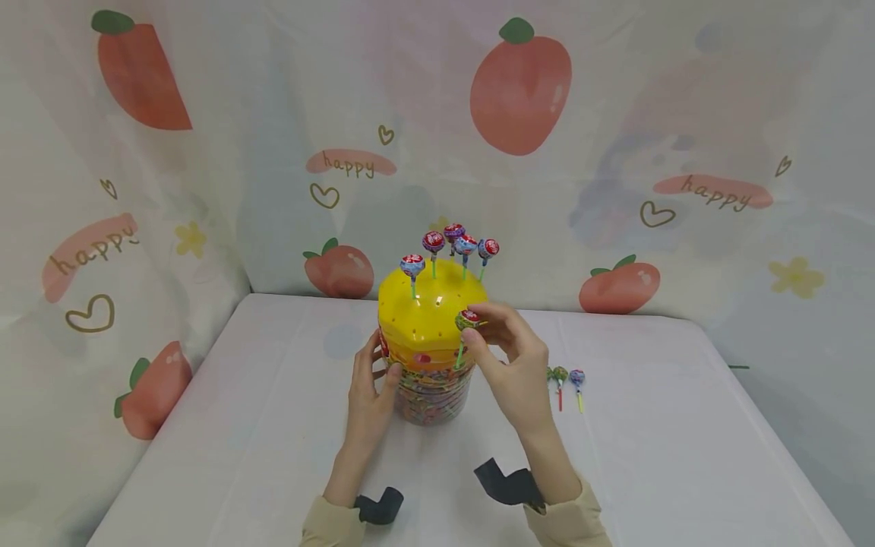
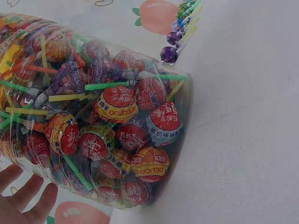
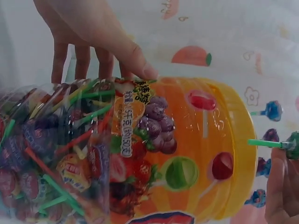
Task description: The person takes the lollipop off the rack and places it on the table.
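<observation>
A big clear plastic jar point(image 1: 432, 395) packed with wrapped lollipops stands upright on the table under a yellow lid point(image 1: 410, 323) with small holes. My left hand point(image 1: 369, 403) holds the jar's left side, thumb on the front and fingers around behind. Between the thumb and fingers of my right hand point(image 1: 522, 372) is a green-wrapped lollipop point(image 1: 467, 320), pinched near its head. Its green stick point(image 3: 262, 142) points down and overlaps the lid's edge in the right wrist view. Several lollipops point(image 1: 434, 243) stand in the lid with their heads up, mostly toward the back.
To the right of the jar, loose lollipops point(image 1: 577, 384) lie on the white-covered table point(image 1: 670, 425), partly hidden behind my right hand. A printed cloth backdrop point(image 1: 424, 91) hangs behind and at the sides. Black straps point(image 1: 506, 482) show at both wrists.
</observation>
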Demonstrator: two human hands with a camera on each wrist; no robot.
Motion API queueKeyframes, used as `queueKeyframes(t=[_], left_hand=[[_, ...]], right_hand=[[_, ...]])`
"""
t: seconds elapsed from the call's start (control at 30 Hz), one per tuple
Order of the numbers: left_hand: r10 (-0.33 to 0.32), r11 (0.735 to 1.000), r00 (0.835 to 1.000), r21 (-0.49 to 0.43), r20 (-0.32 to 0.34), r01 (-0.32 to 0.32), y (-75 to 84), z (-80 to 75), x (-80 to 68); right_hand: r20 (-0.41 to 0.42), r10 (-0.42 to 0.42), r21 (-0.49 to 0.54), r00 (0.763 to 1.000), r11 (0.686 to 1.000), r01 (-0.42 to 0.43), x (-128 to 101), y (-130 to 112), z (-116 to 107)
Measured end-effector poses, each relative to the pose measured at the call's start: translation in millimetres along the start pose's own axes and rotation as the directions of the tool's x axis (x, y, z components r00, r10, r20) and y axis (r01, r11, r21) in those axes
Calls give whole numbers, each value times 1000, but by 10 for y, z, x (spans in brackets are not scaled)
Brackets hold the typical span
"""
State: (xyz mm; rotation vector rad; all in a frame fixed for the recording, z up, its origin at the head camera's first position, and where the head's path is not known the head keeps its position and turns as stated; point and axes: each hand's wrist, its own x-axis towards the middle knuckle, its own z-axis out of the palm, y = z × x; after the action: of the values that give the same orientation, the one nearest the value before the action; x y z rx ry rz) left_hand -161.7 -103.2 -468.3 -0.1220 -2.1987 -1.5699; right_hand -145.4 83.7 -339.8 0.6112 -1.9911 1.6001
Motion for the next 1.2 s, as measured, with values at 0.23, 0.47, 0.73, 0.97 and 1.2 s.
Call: queueKeyframes(t=[0.23, 0.47, 0.73, 0.97, 1.2], left_hand=[[-13, 1000, 1000, 0, 4, 13, 14, 0, -10], [-9, 1000, 1000, 3, 1, 9, 26, -4, -5], [-11, 1000, 1000, -7, 2, 11, 36, -7, 4], [-4, 1000, 1000, -8, 9, 4, 27, -5, 2], [-1, 1000, 1000, 0, 6, 1, 18, -3, -10]], right_hand=[[-12, 121, -54, 993, 991, -122, -184, 125, -151], [-3, 211, -123, 977, 970, -210, -314, 264, -247], [40, 283, -226, 958, 937, -267, -357, 405, -349], [85, 400, -303, 913, 883, -359, -363, 532, -472], [92, 502, -378, 860, 817, -436, -379, 753, -550]])
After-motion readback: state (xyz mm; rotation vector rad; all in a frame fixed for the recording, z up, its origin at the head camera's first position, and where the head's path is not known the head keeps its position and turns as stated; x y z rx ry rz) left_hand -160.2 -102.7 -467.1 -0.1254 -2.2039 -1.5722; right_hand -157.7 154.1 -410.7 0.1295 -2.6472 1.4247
